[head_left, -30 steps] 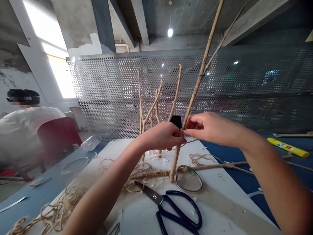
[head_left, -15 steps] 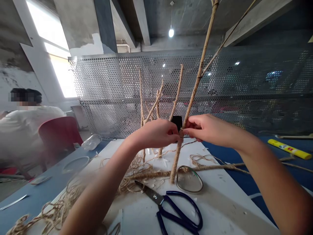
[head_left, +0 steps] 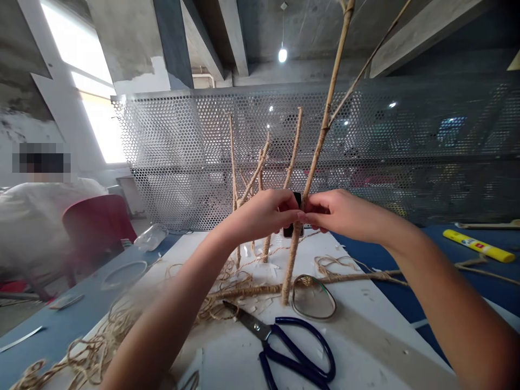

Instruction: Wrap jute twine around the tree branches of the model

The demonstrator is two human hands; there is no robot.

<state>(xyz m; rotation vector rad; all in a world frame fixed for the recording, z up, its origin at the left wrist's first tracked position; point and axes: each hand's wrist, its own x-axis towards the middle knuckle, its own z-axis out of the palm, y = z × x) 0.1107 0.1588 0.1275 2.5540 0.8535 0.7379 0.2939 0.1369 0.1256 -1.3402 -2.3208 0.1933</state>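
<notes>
A tall thin branch (head_left: 320, 135) stands tilted on the white table top (head_left: 357, 330), its lower part wrapped in jute twine (head_left: 291, 260). My left hand (head_left: 264, 216) and my right hand (head_left: 339, 214) meet at the branch just above the wrapped part, both with fingers pinched on the twine and the stick. Behind them stand several more twine-wrapped branches (head_left: 260, 168). A small black object (head_left: 296, 216) shows between my hands, half hidden.
Blue-handled scissors (head_left: 292, 346) lie near the front. A wire ring (head_left: 313, 297) rests at the branch foot. Loose twine (head_left: 93, 346) trails left. A yellow glue stick (head_left: 479, 245) lies far right. A person in white sits at the left by a red chair (head_left: 95, 225). A perforated metal screen (head_left: 406, 141) stands behind.
Both hands have stayed at the same spot on the branch, pinching closer together. The branch's top has leaned slightly left.
</notes>
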